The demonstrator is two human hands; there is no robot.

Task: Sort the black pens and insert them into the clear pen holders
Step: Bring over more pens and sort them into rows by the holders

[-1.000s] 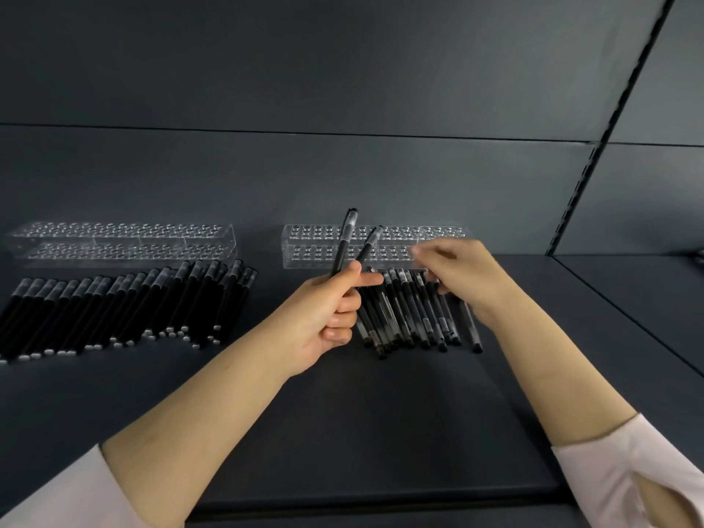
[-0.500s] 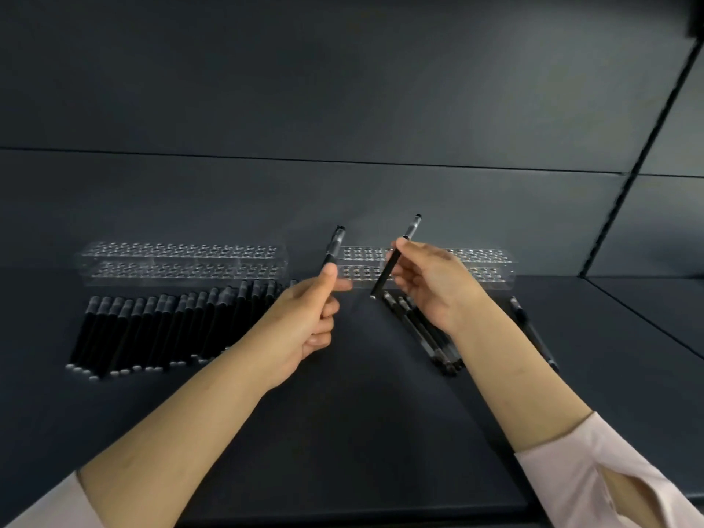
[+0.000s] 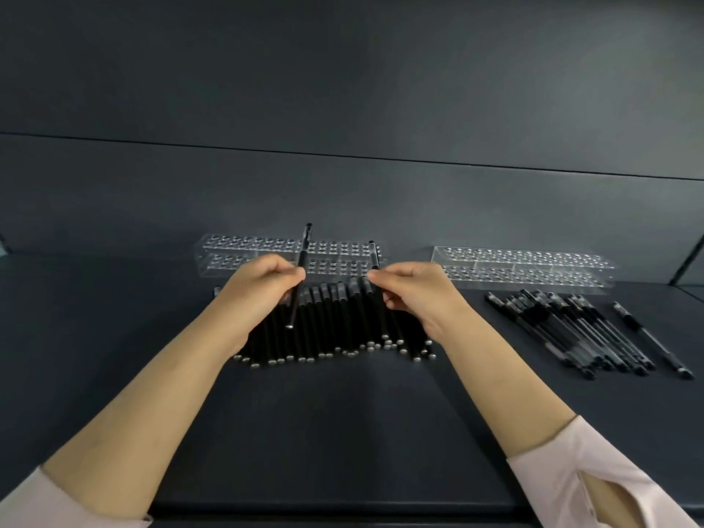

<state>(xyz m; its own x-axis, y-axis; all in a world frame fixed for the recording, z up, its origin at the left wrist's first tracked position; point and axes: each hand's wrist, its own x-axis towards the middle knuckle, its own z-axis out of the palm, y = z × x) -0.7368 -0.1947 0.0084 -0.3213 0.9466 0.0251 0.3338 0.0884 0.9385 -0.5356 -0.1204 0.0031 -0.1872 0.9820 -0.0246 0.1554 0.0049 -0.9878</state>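
- Dark shelf (image 3: 343, 432) bears two clear holders: left holder (image 3: 247, 253), right holder (image 3: 533, 266).
- Two pen heaps: big heap (image 3: 335, 322), small heap (image 3: 579, 329).
- Left hand (image 3: 259, 295) pinches first pen (image 3: 306, 245); right hand (image 3: 415, 295) pinches second pen (image 3: 373, 255).

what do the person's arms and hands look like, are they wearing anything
The left hand and right hand are bare: no gloves, rings or watch show. Forearms are uncovered; the pale pink left sleeve and pale pink right sleeve sit pushed up, the right cuff with an open slit.
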